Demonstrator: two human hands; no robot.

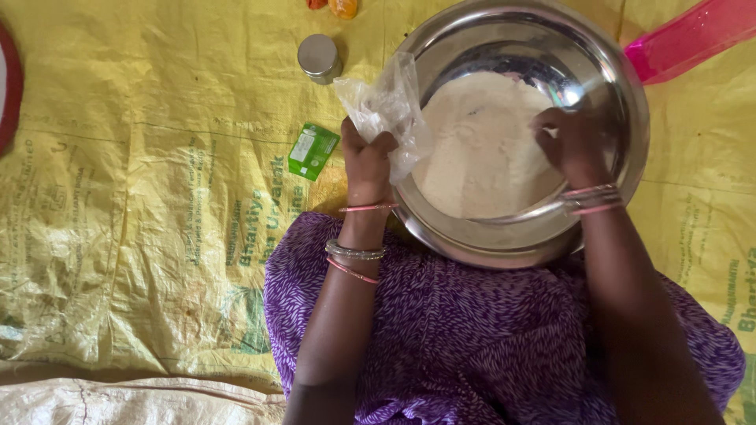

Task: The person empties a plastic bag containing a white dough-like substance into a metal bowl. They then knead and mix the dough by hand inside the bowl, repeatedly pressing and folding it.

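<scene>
While seated on yellow sheet (142, 236), purple skirt (472, 338) across lap, steel bowl (622, 102) resting against knees. Flour (480, 149) heaped in bowl, filling lower half. Left hand (366, 161) at bowl's left rim, fingers (383, 143) clamped on crumpled clear bag (386, 106); bag draped over rim, partly above flour. Right hand (571, 142) inside bowl, on flour at right side; fingers curled downward, tips hidden, cannot tell whether together or apart. Bangles on both wrists.

Around: small steel tin (318, 57) with flat lid, upright on sheet, just left of bowl and above bag. Green packet (312, 151), small, rectangular, white label patch, lying flat near left hand, apart from it. Pink plastic box (693, 35) at top right, touching or just behind bowl rim. Orange item (342, 7) at top edge, cut off. Sheet printed with green lettering and pictures, creased. White sack (134, 401) at bottom left.
</scene>
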